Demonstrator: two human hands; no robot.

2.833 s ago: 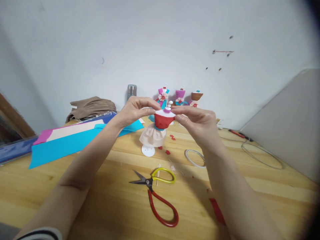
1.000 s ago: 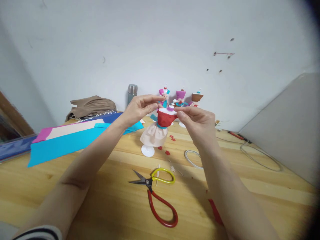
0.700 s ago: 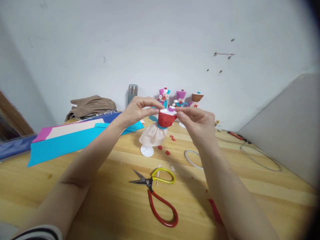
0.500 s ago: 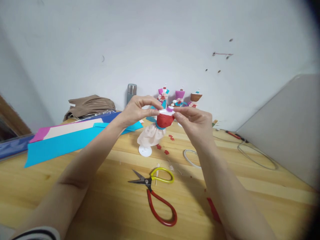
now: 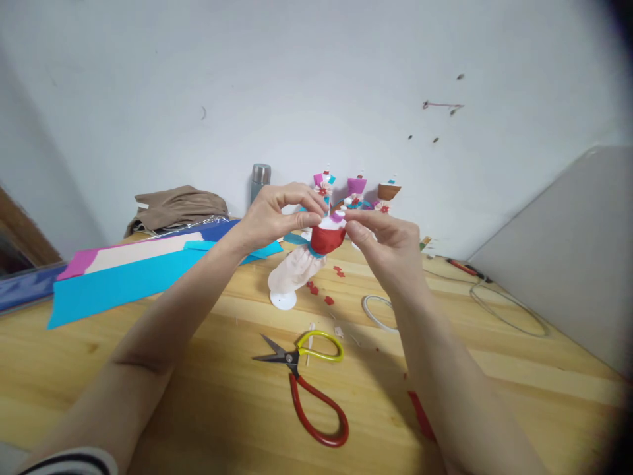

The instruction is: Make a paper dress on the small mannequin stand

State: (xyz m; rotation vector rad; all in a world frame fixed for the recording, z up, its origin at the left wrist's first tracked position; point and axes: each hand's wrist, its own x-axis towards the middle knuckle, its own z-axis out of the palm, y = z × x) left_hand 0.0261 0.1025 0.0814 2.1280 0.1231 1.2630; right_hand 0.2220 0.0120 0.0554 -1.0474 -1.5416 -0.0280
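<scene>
Between my hands, tilted above the table, is a miniature dress form (image 5: pixel 328 239) with a red paper bodice, white shoulders and a purple neck band. A blue waistband and a gathered pale pink skirt (image 5: pixel 295 267) sit below, over a round white base (image 5: pixel 283 300). My left hand (image 5: pixel 281 214) has thumb and forefinger bent close at the form's left shoulder. On the other side, the thumb and forefinger of my right hand (image 5: pixel 383 236) pinch the right shoulder and the bodice's top edge. Open scissors (image 5: pixel 293 359) with one yellow and one red handle lie in front.
More dressed miniature forms (image 5: pixel 357 187) stand by the wall, beside a steel flask (image 5: pixel 260 179). Coloured paper sheets (image 5: pixel 123 280) and a brown cloth (image 5: pixel 180 210) lie left. Red scraps (image 5: pixel 329 301), a coiled white cable (image 5: pixel 378 313) and a red strip (image 5: pixel 420 414) are on the table.
The dress form has tipped slightly, its base swinging a little left and up. My left fingertips have shifted slightly at the shoulder; my right hand has barely moved.
</scene>
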